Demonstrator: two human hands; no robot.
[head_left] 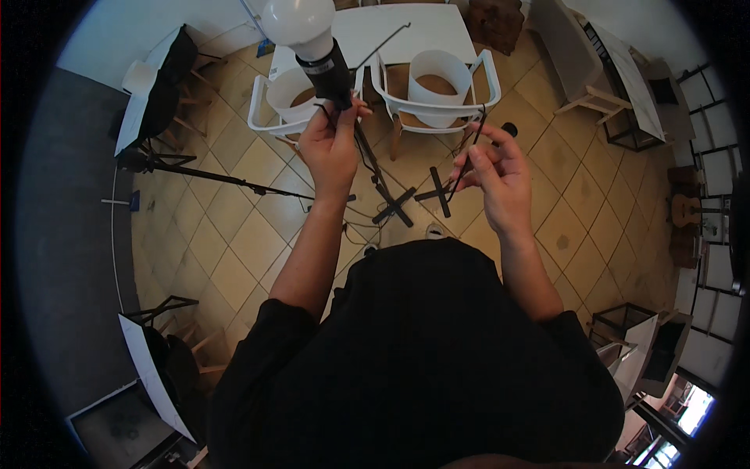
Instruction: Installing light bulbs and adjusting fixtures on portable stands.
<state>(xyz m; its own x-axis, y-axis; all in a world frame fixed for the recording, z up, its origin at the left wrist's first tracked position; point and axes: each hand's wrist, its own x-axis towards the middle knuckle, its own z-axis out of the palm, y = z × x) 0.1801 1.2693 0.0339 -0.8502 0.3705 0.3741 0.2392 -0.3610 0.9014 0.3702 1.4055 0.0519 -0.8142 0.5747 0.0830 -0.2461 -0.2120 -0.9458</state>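
Tan floor tiles run beneath a white bench, right of the white bulb. Below the bulb, the left hand has its grip around the lower end of a black socket; lower and to the bulb's right, the right hand has its grip pinching a thin black rod.

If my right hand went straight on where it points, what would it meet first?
Past the black rod in your right hand, probably the right-hand white chair; depth is unclear.
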